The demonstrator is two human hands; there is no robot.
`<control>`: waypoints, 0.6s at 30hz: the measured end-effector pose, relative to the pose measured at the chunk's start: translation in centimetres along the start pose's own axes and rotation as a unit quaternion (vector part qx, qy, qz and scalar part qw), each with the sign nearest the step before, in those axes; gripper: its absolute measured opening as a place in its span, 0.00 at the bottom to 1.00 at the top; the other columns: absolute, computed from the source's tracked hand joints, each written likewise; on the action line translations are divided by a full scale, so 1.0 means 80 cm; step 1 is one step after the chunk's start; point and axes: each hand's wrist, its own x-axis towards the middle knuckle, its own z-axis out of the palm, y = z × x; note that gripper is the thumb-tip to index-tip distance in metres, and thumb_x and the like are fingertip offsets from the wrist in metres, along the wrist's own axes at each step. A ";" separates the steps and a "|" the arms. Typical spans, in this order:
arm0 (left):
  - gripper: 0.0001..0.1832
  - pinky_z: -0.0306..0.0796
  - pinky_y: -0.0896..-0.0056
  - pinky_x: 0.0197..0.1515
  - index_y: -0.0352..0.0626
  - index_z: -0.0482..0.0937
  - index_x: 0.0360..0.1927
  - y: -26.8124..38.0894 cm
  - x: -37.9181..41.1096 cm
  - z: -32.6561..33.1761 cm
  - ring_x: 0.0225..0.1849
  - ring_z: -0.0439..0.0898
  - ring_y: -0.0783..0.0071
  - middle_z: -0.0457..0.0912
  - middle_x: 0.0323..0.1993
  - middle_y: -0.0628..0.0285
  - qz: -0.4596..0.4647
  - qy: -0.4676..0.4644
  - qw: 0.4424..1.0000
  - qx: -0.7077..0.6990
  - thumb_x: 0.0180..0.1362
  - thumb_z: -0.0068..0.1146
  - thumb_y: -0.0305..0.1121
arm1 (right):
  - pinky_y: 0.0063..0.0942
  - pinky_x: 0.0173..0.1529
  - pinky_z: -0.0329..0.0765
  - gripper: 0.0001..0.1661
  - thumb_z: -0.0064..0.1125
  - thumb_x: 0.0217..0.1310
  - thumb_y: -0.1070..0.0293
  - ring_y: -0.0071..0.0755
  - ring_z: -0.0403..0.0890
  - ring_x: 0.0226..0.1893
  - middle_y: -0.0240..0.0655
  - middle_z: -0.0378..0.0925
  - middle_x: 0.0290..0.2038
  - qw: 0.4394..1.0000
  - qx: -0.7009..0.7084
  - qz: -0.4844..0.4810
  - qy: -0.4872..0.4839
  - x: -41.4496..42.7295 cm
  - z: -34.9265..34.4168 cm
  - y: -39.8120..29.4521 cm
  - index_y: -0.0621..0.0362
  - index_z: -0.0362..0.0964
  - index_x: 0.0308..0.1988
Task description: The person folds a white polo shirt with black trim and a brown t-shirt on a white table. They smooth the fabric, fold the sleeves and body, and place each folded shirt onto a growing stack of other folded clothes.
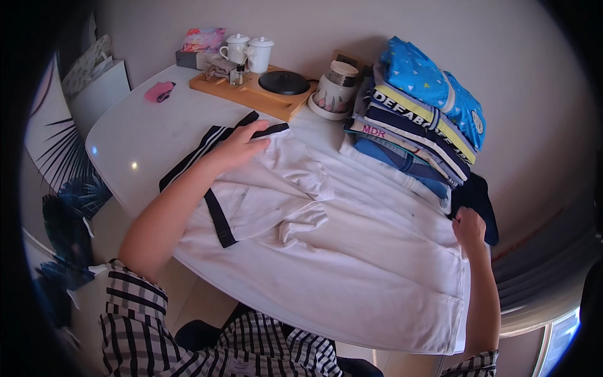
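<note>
A white polo-style shirt [367,254] with a black striped collar and black sleeve bands lies spread on its side across the white table [118,122], its hem at the right. My left hand [245,143] rests on it near the collar and the far sleeve band, fingers spread. At the far right hem corner, my right hand [469,226] is curled, its fingertips hidden, so its hold on the cloth is not certain. Creases run along the shirt, and the sleeves lie bunched near its middle.
A tall stack of folded clothes [414,122] stands behind the shirt, beside dark cloth [478,202]. Along the wall are a lidded jar [335,89], a wooden tray [235,96] and white lidded mugs [260,54]. A pink cloth item [159,92] lies at the back left.
</note>
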 end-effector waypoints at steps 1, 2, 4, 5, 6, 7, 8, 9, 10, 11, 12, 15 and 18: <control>0.30 0.57 0.67 0.69 0.40 0.62 0.68 -0.005 0.003 0.002 0.70 0.60 0.65 0.63 0.69 0.54 0.006 0.006 0.996 -0.091 0.65 0.54 0.38 | 0.38 0.36 0.77 0.08 0.63 0.55 0.66 0.48 0.82 0.33 0.43 0.80 0.32 0.998 0.051 -0.035 0.034 -0.002 -0.028 -0.040 0.58 0.74 0.31; 0.27 0.59 0.69 0.67 0.35 0.64 0.66 0.001 0.004 0.006 0.67 0.65 0.68 0.68 0.66 0.56 -0.014 0.015 0.994 -0.103 0.65 0.53 0.33 | 0.38 0.36 0.77 0.10 0.65 0.53 0.65 0.47 0.82 0.32 0.43 0.79 0.32 0.989 0.114 -0.082 0.040 0.002 -0.034 -0.071 0.58 0.75 0.32; 0.27 0.60 0.69 0.67 0.35 0.64 0.65 -0.007 0.008 0.001 0.67 0.65 0.67 0.68 0.65 0.56 -0.005 0.006 0.996 -0.088 0.65 0.54 0.32 | 0.37 0.35 0.77 0.13 0.67 0.53 0.61 0.46 0.82 0.31 0.43 0.79 0.31 0.957 0.246 -0.153 0.030 0.006 -0.052 -0.149 0.59 0.76 0.33; 0.27 0.60 0.69 0.66 0.34 0.65 0.65 -0.013 0.009 -0.005 0.67 0.65 0.67 0.68 0.65 0.56 -0.002 0.002 0.997 -0.076 0.64 0.54 0.32 | 0.36 0.35 0.77 0.15 0.67 0.53 0.59 0.45 0.82 0.31 0.43 0.79 0.30 0.932 0.316 -0.178 0.011 0.007 -0.056 -0.192 0.59 0.77 0.33; 0.26 0.61 0.69 0.66 0.34 0.66 0.64 -0.019 0.011 -0.005 0.66 0.66 0.67 0.69 0.64 0.56 0.008 0.012 0.996 -0.083 0.64 0.55 0.30 | 0.36 0.35 0.77 0.17 0.67 0.53 0.56 0.45 0.82 0.31 0.43 0.79 0.30 0.925 0.328 -0.192 0.006 0.007 -0.062 -0.228 0.59 0.77 0.33; 0.26 0.62 0.69 0.65 0.33 0.65 0.64 -0.012 0.011 0.000 0.66 0.67 0.68 0.69 0.64 0.56 -0.003 0.015 0.996 -0.089 0.63 0.55 0.28 | 0.37 0.35 0.77 0.19 0.67 0.53 0.54 0.46 0.82 0.31 0.43 0.79 0.29 0.919 0.338 -0.203 -0.002 0.009 -0.062 -0.256 0.60 0.77 0.32; 0.27 0.63 0.69 0.64 0.33 0.65 0.64 -0.010 0.011 0.000 0.65 0.67 0.68 0.69 0.64 0.55 0.002 0.015 0.995 -0.103 0.63 0.54 0.28 | 0.37 0.35 0.77 0.21 0.68 0.53 0.52 0.46 0.81 0.31 0.43 0.79 0.29 0.914 0.348 -0.205 -0.028 0.011 -0.067 -0.280 0.61 0.77 0.31; 0.27 0.63 0.69 0.64 0.32 0.65 0.65 -0.010 0.009 -0.002 0.65 0.68 0.68 0.70 0.64 0.54 0.004 0.018 0.993 -0.116 0.63 0.54 0.28 | 0.37 0.35 0.76 0.22 0.68 0.52 0.51 0.46 0.81 0.30 0.43 0.79 0.28 0.907 0.360 -0.209 -0.057 0.015 -0.069 -0.304 0.61 0.77 0.31; 0.28 0.64 0.68 0.64 0.32 0.64 0.65 -0.010 0.009 -0.002 0.64 0.69 0.67 0.70 0.63 0.53 -0.006 0.020 0.992 -0.128 0.63 0.54 0.27 | 0.38 0.35 0.76 0.24 0.69 0.50 0.51 0.46 0.81 0.29 0.43 0.79 0.29 0.902 0.374 -0.200 -0.085 0.018 -0.066 -0.322 0.62 0.76 0.32; 0.28 0.64 0.68 0.64 0.32 0.63 0.66 -0.010 0.007 -0.004 0.64 0.69 0.67 0.70 0.63 0.53 -0.017 0.018 0.992 -0.125 0.62 0.55 0.27 | 0.38 0.35 0.76 0.24 0.70 0.49 0.52 0.46 0.81 0.28 0.43 0.79 0.29 0.898 0.385 -0.205 -0.055 0.019 -0.061 -0.337 0.63 0.76 0.33; 0.29 0.64 0.68 0.63 0.32 0.63 0.66 -0.006 0.005 -0.002 0.64 0.69 0.67 0.70 0.63 0.53 -0.011 0.019 0.991 -0.131 0.62 0.56 0.28 | 0.39 0.35 0.76 0.24 0.70 0.49 0.53 0.45 0.81 0.28 0.43 0.79 0.29 0.896 0.393 -0.205 -0.024 0.016 -0.057 -0.346 0.63 0.75 0.34; 0.31 0.64 0.68 0.63 0.31 0.63 0.66 0.004 0.003 0.002 0.64 0.69 0.66 0.69 0.64 0.52 -0.021 0.032 0.993 -0.110 0.61 0.59 0.32 | 0.36 0.33 0.76 0.23 0.73 0.45 0.60 0.42 0.80 0.25 0.43 0.79 0.31 0.878 0.444 -0.177 0.025 0.010 -0.039 -0.360 0.63 0.74 0.37; 0.33 0.64 0.68 0.63 0.32 0.63 0.66 0.008 0.000 0.001 0.64 0.69 0.66 0.69 0.64 0.52 -0.049 0.040 0.995 -0.072 0.60 0.60 0.34 | 0.32 0.31 0.76 0.24 0.74 0.44 0.64 0.40 0.81 0.24 0.44 0.80 0.33 0.853 0.488 -0.186 0.017 0.012 -0.034 -0.357 0.64 0.72 0.39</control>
